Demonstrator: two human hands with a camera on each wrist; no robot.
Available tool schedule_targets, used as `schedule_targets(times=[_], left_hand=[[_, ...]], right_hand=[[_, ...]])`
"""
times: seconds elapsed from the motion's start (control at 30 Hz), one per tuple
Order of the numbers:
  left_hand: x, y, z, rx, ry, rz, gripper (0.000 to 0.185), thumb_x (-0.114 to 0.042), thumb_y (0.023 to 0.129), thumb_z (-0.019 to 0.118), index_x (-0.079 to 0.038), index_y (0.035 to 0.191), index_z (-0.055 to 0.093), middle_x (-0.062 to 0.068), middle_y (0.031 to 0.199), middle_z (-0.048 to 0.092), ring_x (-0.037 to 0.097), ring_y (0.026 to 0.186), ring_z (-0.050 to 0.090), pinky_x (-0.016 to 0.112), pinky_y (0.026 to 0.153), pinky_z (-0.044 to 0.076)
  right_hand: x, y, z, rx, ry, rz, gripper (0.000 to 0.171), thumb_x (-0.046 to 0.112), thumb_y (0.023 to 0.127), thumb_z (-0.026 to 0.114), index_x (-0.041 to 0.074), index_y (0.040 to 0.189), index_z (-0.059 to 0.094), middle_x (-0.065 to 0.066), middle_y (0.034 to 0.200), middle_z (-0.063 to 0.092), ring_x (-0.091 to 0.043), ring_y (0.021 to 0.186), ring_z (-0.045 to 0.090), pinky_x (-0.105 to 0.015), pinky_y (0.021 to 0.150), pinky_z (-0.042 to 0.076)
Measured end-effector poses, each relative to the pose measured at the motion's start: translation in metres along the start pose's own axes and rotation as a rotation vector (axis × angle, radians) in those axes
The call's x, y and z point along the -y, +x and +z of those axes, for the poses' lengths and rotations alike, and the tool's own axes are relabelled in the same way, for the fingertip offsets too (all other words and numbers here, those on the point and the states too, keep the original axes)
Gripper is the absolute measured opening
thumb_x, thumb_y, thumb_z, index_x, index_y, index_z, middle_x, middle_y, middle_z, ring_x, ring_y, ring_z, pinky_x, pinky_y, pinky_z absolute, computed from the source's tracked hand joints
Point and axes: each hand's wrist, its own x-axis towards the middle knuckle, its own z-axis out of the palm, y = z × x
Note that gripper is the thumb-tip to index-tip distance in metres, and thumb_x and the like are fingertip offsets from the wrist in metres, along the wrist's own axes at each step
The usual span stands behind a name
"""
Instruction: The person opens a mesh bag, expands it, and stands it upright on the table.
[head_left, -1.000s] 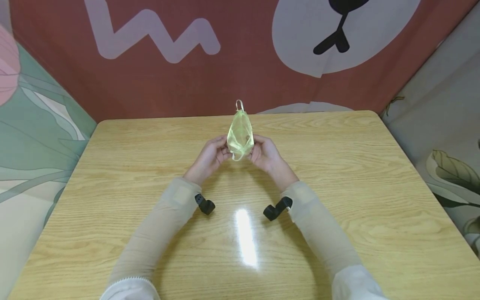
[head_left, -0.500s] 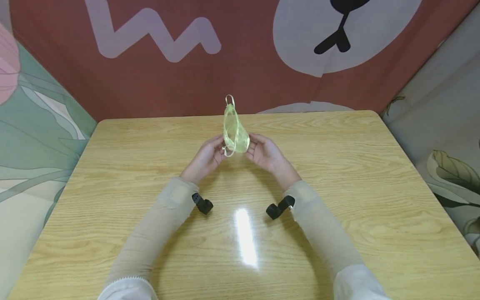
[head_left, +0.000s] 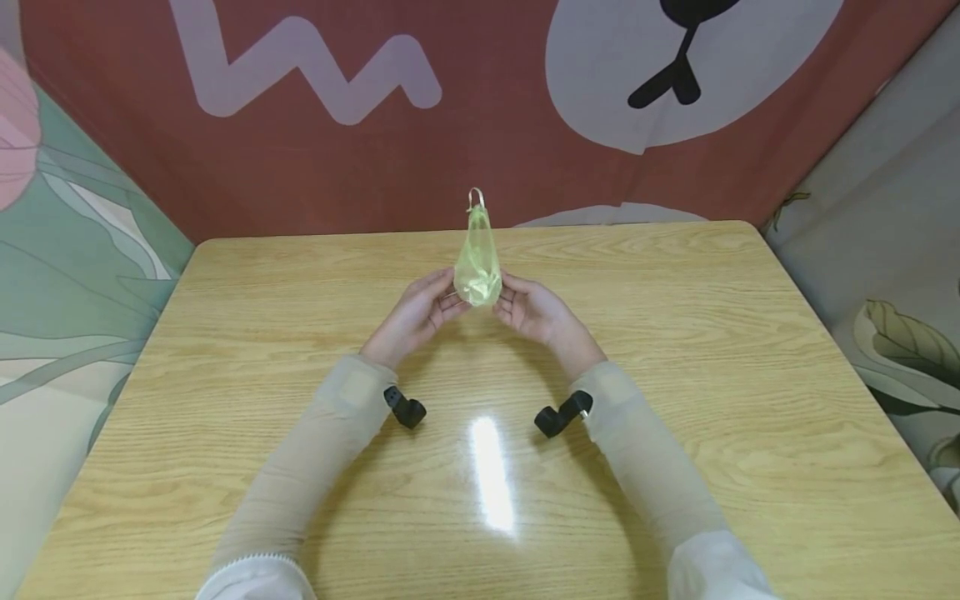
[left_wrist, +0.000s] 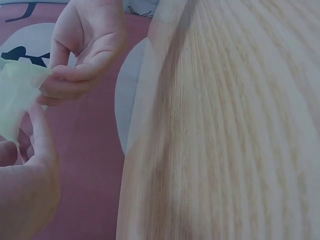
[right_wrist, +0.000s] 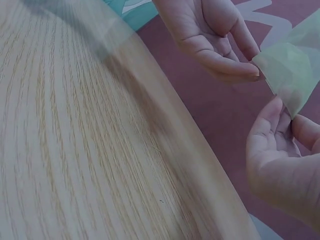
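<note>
Both hands meet above the middle of the table (head_left: 675, 350), nearer its far edge than its near one, and between them stands a small sheer green pouch (head_left: 477, 262). The left hand (head_left: 415, 314) pinches the pouch's lower edge with thumb and fingertips; the right hand (head_left: 529, 311) pinches the same lower part from the other side. Held this way from below on two sides, the thin fabric stands upright and narrow instead of collapsing, and it stays clear of the table top. A pale ribbon loop (head_left: 476, 197) sticks up at the pouch's top, free of both hands. In the right wrist view the left hand's fingertips (right_wrist: 245, 67) press together on a corner of the green fabric, while the right thumb lies against its lower edge. A black camera mount (head_left: 407, 410) shows on each beige sleeve (head_left: 315, 467), over the table's near half.
</note>
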Motion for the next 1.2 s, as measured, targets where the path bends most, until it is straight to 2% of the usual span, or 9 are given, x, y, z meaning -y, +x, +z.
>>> schedule_targets(times=[0.27,0.33,0.43,0.5,0.6,0.8,1.03,1.2], left_hand=[[0.0005,-0.0009,-0.0006,0.016,0.0,-0.004,0.047,-0.015,0.105,0.032,0.008,0.145,0.025,-0.003,0.089,0.064,0.006,0.08,0.064,0.015,0.076,0.056],[0.0004,-0.0014,-0.0013,0.018,0.005,-0.007,0.046,-0.014,0.105,0.031,0.009,0.145,0.025,-0.003,0.089,0.064,0.006,0.081,0.063,0.015,0.077,0.056],[0.0002,-0.0022,-0.0027,0.02,-0.001,-0.014,0.038,-0.015,0.105,0.031,0.005,0.136,0.038,-0.003,0.09,0.064,0.006,0.082,0.063,0.016,0.079,0.056],[-0.0001,-0.0026,-0.0032,0.018,-0.007,-0.018,0.029,-0.015,0.105,0.032,0.001,0.125,0.046,-0.004,0.089,0.065,0.006,0.081,0.064,0.017,0.079,0.056],[-0.0005,-0.0035,-0.0031,0.018,-0.01,-0.019,0.02,-0.015,0.105,0.033,-0.006,0.109,0.051,-0.004,0.085,0.067,0.006,0.079,0.064,0.017,0.078,0.056],[-0.0006,-0.0039,-0.0046,0.009,-0.005,-0.034,0.02,-0.015,0.105,0.033,-0.008,0.105,0.052,-0.005,0.082,0.066,0.006,0.078,0.064,0.017,0.078,0.056],[-0.0008,-0.0026,-0.0083,0.0,-0.072,-0.084,0.025,-0.017,0.105,0.031,-0.011,0.097,0.053,-0.003,0.082,0.062,0.008,0.078,0.062,0.019,0.08,0.055],[-0.0015,-0.0036,-0.0083,-0.016,-0.084,-0.098,0.027,-0.017,0.105,0.033,-0.012,0.093,0.056,-0.003,0.079,0.062,0.007,0.076,0.061,0.017,0.076,0.054]], right_hand=[[-0.0001,0.0,-0.0032,0.01,0.04,0.0,0.037,0.019,0.105,0.03,0.01,0.092,0.063,-0.002,0.083,0.068,-0.01,0.074,0.064,-0.018,0.067,0.053],[-0.0001,0.0001,-0.0035,0.014,0.044,0.0,0.038,0.018,0.106,0.029,0.009,0.093,0.063,-0.003,0.084,0.069,-0.011,0.076,0.064,-0.018,0.069,0.053],[-0.0002,0.0004,-0.0036,0.011,0.048,0.003,0.039,0.018,0.106,0.028,0.007,0.093,0.063,-0.004,0.086,0.07,-0.012,0.078,0.066,-0.02,0.072,0.055],[-0.0002,0.0004,-0.0041,0.016,0.05,0.007,0.04,0.018,0.106,0.027,0.007,0.094,0.063,-0.005,0.087,0.07,-0.013,0.08,0.067,-0.022,0.074,0.055],[-0.0002,0.0003,-0.0046,0.025,0.055,0.018,0.041,0.018,0.106,0.025,0.006,0.094,0.063,-0.006,0.087,0.071,-0.014,0.08,0.067,-0.023,0.076,0.056],[0.0002,-0.0004,-0.003,0.011,0.067,0.035,0.041,0.018,0.106,0.026,0.007,0.091,0.062,-0.004,0.084,0.069,-0.013,0.079,0.065,-0.021,0.073,0.053],[-0.0006,-0.0002,-0.0014,-0.012,0.066,0.047,0.041,0.019,0.105,0.027,0.007,0.088,0.062,-0.002,0.079,0.065,-0.011,0.072,0.06,-0.019,0.068,0.05],[-0.0008,-0.0003,-0.0002,-0.014,0.053,0.05,0.042,0.019,0.105,0.027,0.007,0.087,0.062,-0.002,0.078,0.065,-0.011,0.07,0.06,-0.018,0.065,0.049]])
